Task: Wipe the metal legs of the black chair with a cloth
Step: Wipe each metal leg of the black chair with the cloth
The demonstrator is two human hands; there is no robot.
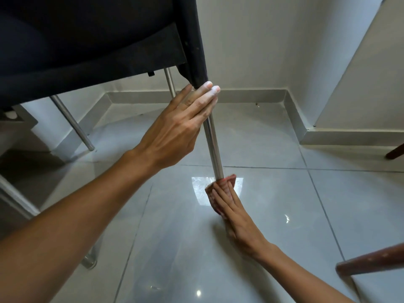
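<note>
The black chair [87, 44] fills the upper left, seen from low down. Its nearest metal leg [213, 145] runs down from the seat corner to the floor. My left hand [179, 127] grips the top of this leg just under the seat, fingers wrapped round the tube. My right hand [231, 213] is at the foot of the same leg, holding a reddish cloth [229, 182] wrapped round the tube. Two more metal legs stand behind: one [72, 123] at the left and one [170, 82] partly hidden by my left hand.
Glossy grey floor tiles [284, 215] reflect light. A white wall with a grey skirting [251, 96] forms a corner behind. Two dark wooden furniture legs stick in from the right, one low [369, 261] and one higher [394, 152]. Another chair foot [89, 262] rests at the lower left.
</note>
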